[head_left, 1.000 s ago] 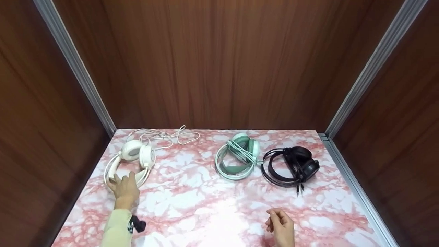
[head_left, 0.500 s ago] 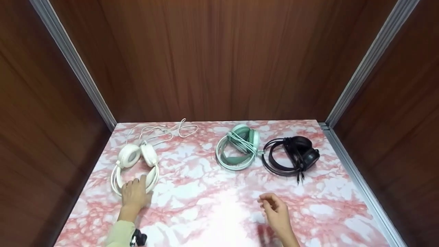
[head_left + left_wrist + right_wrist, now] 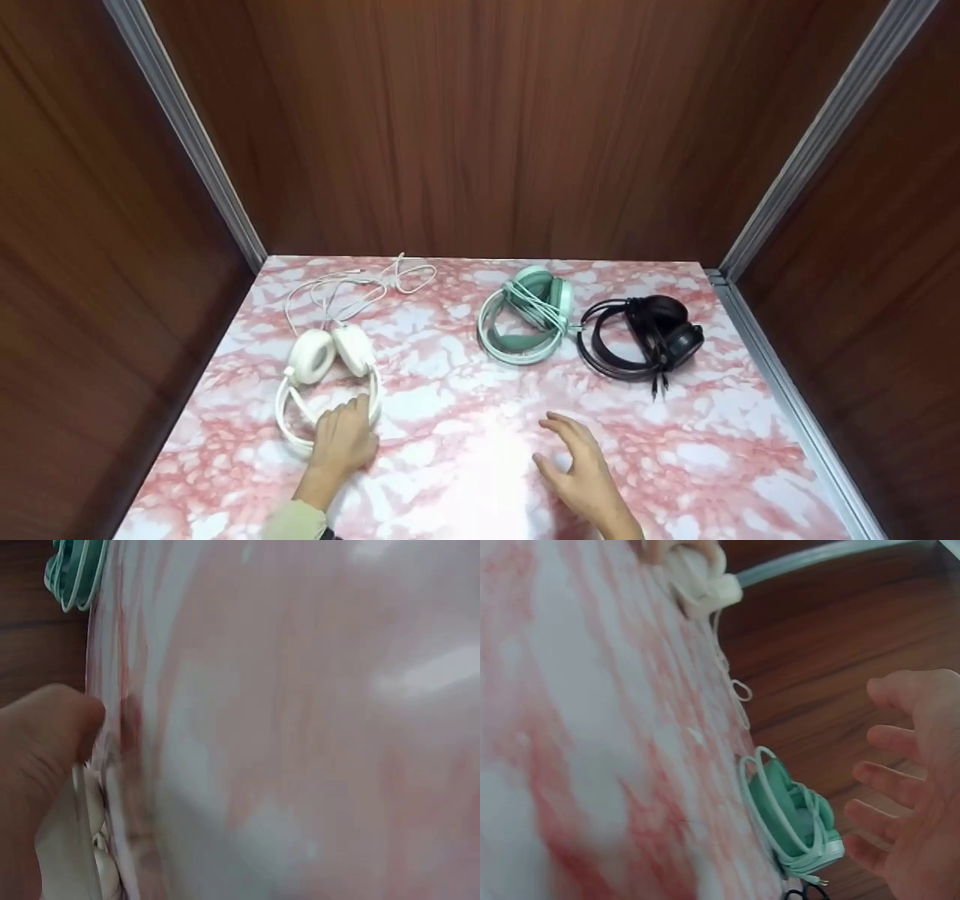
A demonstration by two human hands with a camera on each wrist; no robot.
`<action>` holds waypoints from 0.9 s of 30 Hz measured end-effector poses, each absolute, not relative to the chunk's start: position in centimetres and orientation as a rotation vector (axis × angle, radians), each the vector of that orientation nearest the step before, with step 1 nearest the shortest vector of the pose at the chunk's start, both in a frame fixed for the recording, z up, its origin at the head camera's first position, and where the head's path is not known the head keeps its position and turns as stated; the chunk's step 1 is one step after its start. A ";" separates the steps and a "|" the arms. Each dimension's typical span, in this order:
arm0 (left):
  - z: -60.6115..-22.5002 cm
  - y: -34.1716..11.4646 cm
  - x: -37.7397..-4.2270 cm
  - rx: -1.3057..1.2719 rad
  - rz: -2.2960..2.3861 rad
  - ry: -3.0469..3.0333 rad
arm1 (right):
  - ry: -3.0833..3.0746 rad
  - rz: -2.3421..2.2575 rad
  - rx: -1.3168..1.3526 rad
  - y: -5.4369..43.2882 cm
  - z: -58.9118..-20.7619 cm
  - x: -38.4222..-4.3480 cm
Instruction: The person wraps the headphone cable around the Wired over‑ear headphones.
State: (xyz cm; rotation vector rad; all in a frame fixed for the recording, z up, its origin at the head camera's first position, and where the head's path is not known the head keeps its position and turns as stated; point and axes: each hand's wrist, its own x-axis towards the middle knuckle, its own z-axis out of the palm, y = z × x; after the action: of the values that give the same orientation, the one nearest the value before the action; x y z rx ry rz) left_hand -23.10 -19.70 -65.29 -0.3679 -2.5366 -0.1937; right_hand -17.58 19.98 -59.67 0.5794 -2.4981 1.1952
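Note:
White headphones (image 3: 313,358) are at the left of the table, ear cups pointing to the back. My left hand (image 3: 343,442) grips their headband at the near side; in the left wrist view the thumb (image 3: 56,720) lies along the white band (image 3: 67,840). Some of the headband is hidden under that hand. Their white cable (image 3: 382,281) trails loosely behind. To the right, my right hand (image 3: 581,472) is held over the front of the table, fingers spread and holding nothing. The right wrist view shows its separate fingers (image 3: 889,784).
Mint green headphones (image 3: 525,319) with their cable wound round them lie right of centre. Black headphones (image 3: 645,337), also bundled, lie close beside them. Brown wood panels (image 3: 480,135) enclose the marbled table (image 3: 427,390) at the back and sides.
The white headphones have been drawn nearer and to the right by my left hand, their cable trailing. My right hand has moved left and its fingers have spread. The head view has shifted slightly.

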 end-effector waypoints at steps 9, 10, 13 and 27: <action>-63.8 -16.3 -19.6 -0.556 -0.379 -2.192 | -2.500 1.183 0.667 19.1 -60.3 -16.9; -63.5 -15.7 -19.2 -0.542 -0.401 -2.177 | -2.495 1.196 0.676 19.1 -60.3 -16.9; -62.6 -13.7 -18.3 -0.488 -0.512 -2.140 | -2.477 1.200 0.687 19.3 -60.5 -16.9; -56.1 -8.6 -16.4 -0.549 -2.255 -1.530 | -2.300 1.496 0.512 22.2 -59.3 -18.1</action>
State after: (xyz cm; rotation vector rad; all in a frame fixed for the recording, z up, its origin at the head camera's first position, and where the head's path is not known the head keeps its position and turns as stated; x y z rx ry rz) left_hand -16.44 -8.62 -56.14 -0.5494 -1.5301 -2.2550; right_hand -18.11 22.17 -59.34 0.5117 -2.3004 1.4958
